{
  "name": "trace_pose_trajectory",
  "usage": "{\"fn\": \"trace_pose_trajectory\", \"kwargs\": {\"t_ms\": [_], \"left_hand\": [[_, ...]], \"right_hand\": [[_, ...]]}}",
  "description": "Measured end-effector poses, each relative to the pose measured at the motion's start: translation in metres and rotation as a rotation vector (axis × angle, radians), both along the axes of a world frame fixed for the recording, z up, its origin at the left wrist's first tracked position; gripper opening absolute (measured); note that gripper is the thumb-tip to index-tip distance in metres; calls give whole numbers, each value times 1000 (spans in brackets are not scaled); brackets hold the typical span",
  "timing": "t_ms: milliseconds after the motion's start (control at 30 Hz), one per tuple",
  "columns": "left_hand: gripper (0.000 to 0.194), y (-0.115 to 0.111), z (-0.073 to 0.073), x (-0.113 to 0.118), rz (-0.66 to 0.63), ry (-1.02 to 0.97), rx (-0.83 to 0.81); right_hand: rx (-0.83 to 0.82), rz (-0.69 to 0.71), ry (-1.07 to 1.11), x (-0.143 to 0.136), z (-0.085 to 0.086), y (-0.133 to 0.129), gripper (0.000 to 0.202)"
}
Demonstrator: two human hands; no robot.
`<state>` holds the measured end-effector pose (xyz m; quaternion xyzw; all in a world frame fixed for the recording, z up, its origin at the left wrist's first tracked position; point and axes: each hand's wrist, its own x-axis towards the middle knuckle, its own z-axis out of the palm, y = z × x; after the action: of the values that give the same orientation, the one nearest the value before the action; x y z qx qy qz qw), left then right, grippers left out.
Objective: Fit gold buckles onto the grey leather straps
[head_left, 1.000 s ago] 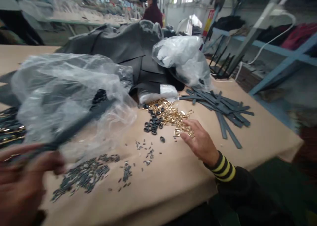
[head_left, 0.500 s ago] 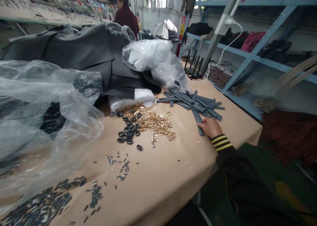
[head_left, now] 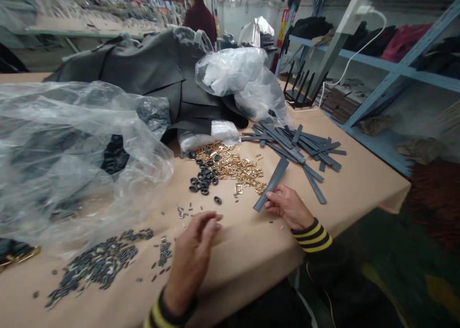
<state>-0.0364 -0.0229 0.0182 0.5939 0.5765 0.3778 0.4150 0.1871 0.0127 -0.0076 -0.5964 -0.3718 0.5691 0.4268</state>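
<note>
My right hand point(head_left: 289, 207) pinches a flat dark grey strip point(head_left: 273, 181) near its lower end and holds it slanted above the table. My left hand point(head_left: 194, 253) hovers at the front with its fingers loosely stretched, nothing visible in it. Beyond the right hand lies a loose pile of similar strips point(head_left: 305, 143). Gold-coloured buckles point(head_left: 240, 169) are heaped in the middle, beside black oval rings point(head_left: 204, 177). Small dark loops point(head_left: 164, 251) lie next to my left hand, and a larger heap of small dark pieces point(head_left: 97, 261) spreads further left.
Clear plastic bags point(head_left: 140, 141) cover the left side of the table point(head_left: 247, 251). Dark grey sheets point(head_left: 143, 62) are piled behind, with another plastic bag point(head_left: 240, 74) beside them. A black router point(head_left: 298, 95) stands near blue shelving point(head_left: 391, 66). A person point(head_left: 201, 18) is in the background.
My right hand has lifted a strip from the pile and brought it left, towards me. My left hand has come into view. The view has shifted left.
</note>
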Motion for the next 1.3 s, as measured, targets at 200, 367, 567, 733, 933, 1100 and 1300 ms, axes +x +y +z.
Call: {"fn": "trace_pose_trajectory", "kwargs": {"t_ms": [200, 367, 567, 733, 933, 1100, 1300], "left_hand": [[26, 10, -27, 49, -140, -495, -417], [23, 9, -28, 26, -104, -545, -435], [23, 3, -21, 9, -279, -620, -490], [29, -1, -27, 9, -242, -585, -471], [33, 0, -35, 10, -150, -580, -503], [35, 1, -36, 12, -144, -540, -480], [22, 0, -38, 17, -83, -340, -304]], "right_hand": [[-26, 106, 200, -29, -2, -22, 28], [226, 126, -496, -13, 5, -28, 24], [676, 484, -837, -24, 34, -31, 18], [195, 706, -318, -35, 27, -35, 13], [-77, 584, 201, -42, 6, -37, 22], [-40, 549, 279, -48, 1, -36, 19], [36, 514, 292, -55, -9, -39, 16]]}}
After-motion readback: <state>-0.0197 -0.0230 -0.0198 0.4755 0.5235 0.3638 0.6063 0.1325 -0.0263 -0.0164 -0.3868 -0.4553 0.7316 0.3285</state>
